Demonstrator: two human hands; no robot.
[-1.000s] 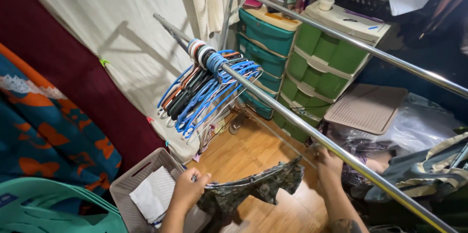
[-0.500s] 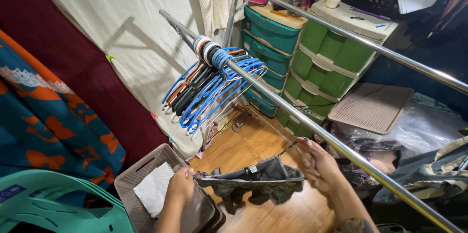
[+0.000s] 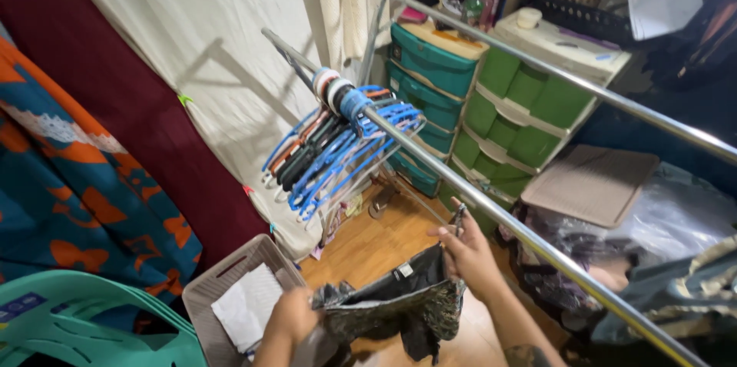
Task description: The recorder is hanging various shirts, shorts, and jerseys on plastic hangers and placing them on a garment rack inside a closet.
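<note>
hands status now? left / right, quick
Left hand: closed on one end of the dark patterned garment.
Right hand: closed, gripping the garment's other end, just below the metal rail.

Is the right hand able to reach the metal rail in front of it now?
Probably yes. The right hand is raised just below the metal rail, with nothing between them. However, its fingers grip one end of the dark garment, so it is not free.

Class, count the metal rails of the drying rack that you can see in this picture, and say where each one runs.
2. One rail runs diagonally through the middle, carrying the bunch of hangers. The other rail runs above it, past the green drawers. More may lie outside the picture.
</note>
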